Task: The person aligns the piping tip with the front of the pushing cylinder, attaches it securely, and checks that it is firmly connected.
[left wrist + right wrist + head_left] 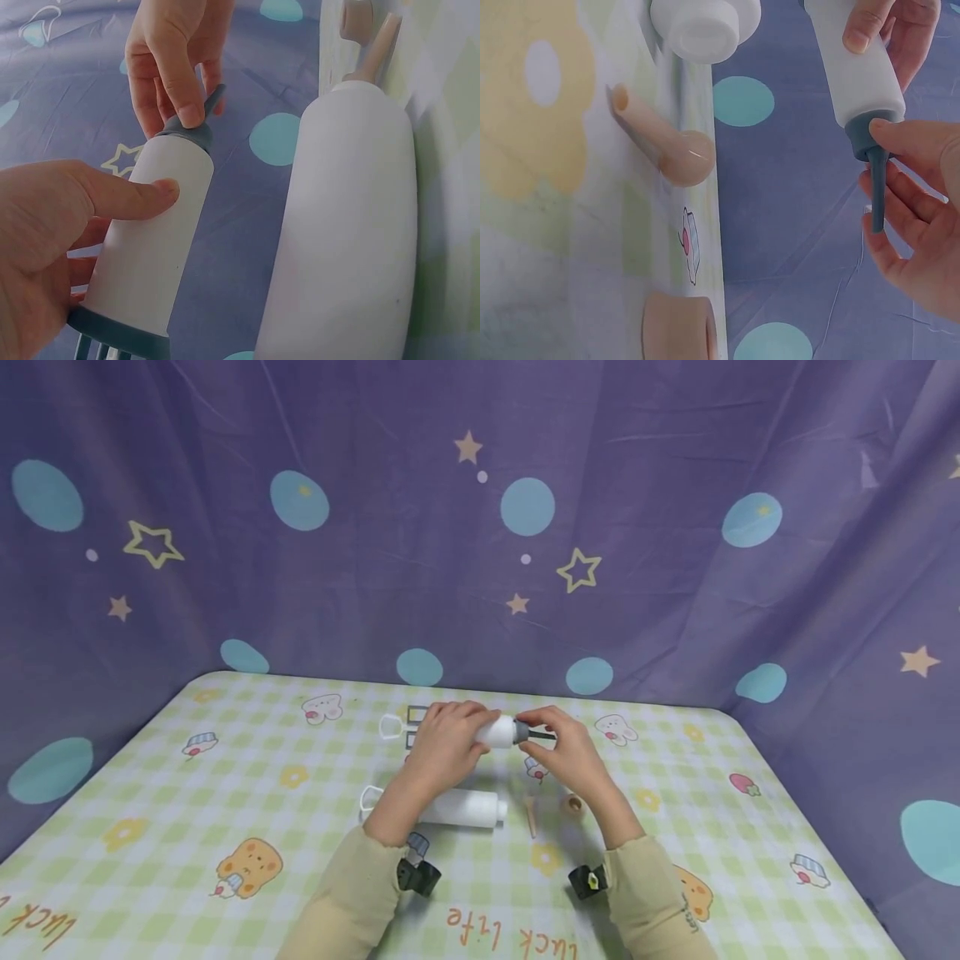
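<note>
My left hand [444, 745] grips the white barrel of a large syringe [495, 732], held nearly level over the table's far half. Behind the hand show its white pull loop [391, 727] and grey finger loops [417, 716]. At the barrel's other end is a blue-grey cap [864, 133] with a thin nozzle [877, 191]. The cap is pinched between thumb and fingers of my right hand [567, 752], the nozzle sticking out past them. Nearer me, a second white syringe [461, 808] lies under my left forearm, which hides part of it.
Right of the second syringe, a beige nozzle [531, 817] and a beige ring-shaped cap [573, 804] rest on the checked tablecloth [322, 852]. A purple curtain [390, 543] hangs behind the table's far edge.
</note>
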`<state>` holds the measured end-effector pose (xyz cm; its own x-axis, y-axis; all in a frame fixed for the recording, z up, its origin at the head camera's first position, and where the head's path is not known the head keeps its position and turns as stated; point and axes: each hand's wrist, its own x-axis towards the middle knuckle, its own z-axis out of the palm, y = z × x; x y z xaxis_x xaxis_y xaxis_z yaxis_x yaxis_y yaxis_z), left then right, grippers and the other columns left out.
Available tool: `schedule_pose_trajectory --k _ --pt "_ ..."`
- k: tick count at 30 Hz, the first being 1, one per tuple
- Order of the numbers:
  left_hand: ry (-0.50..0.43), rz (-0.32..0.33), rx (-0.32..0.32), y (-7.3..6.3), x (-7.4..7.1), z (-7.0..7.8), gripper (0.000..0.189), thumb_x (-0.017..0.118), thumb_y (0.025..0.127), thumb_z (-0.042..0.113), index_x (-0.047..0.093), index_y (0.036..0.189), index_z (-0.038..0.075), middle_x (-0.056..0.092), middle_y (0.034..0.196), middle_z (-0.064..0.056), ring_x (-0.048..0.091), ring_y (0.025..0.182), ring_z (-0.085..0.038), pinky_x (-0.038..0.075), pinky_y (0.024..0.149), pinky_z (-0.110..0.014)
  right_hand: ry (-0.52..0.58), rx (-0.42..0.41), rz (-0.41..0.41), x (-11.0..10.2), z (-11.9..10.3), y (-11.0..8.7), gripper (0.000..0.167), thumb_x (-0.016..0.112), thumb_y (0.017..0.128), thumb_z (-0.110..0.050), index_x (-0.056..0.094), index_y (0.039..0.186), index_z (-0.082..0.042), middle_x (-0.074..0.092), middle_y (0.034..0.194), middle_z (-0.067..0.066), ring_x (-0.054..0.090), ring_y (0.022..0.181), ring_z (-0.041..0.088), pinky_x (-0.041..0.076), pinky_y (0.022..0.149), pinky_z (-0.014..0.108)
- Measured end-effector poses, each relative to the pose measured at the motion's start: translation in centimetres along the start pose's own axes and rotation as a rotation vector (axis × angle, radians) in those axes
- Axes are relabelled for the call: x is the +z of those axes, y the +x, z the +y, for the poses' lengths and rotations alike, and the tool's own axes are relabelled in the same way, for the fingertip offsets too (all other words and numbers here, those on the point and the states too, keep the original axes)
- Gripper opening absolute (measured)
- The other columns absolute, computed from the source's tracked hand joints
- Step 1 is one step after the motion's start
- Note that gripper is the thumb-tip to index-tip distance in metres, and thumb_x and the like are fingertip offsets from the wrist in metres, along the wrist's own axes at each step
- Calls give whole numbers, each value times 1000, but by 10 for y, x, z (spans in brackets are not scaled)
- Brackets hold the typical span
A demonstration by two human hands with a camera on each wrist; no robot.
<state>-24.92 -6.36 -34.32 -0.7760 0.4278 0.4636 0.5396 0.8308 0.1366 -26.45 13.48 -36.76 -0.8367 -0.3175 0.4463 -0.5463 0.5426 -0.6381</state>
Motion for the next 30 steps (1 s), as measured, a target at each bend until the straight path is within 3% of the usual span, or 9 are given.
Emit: schedule_pose_trajectory --k 15,30 --pt "17 35 46 1 2 -4 45 73 75 19 62 118 18 62 114 -3 56 105 -23 39 90 -40 48 30 -18 -3 0 1 37 67 82 -13 56 117 -6 65 105 6 60 99 21 48 87 40" --pt "30 64 73 0 4 -4 46 74 75 17 61 119 19 62 115 -3 56 106 -22 38 92 -40 40 94 -58 -4 5 0 34 60 87 -31 59 117 -15 64 104 0 60 98 16 49 82 39"
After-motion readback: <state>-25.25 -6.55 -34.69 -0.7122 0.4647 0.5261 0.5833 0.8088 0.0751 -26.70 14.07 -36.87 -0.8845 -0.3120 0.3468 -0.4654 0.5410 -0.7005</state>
